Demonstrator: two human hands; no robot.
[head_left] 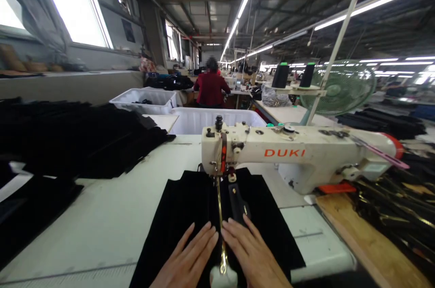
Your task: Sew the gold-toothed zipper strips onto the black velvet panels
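A piece of black fabric (183,215) lies on the white sewing table (112,215) under the head of a white DUKI sewing machine (288,154). A gold zipper strip (220,215) runs along the fabric's middle from the presser foot toward me. My left hand (188,258) lies flat on the fabric just left of the zipper, fingers stretched out. My right hand (251,254) lies flat on the right side of the zipper, fingers extended toward a black zipper tape piece (238,202).
Piles of black fabric (78,138) cover the table's left side. White plastic bins (149,100) stand behind the table. A green fan (343,86) and thread cones (280,75) are at the right. A wooden board (363,238) lies at the right. A person in red (210,86) sits ahead.
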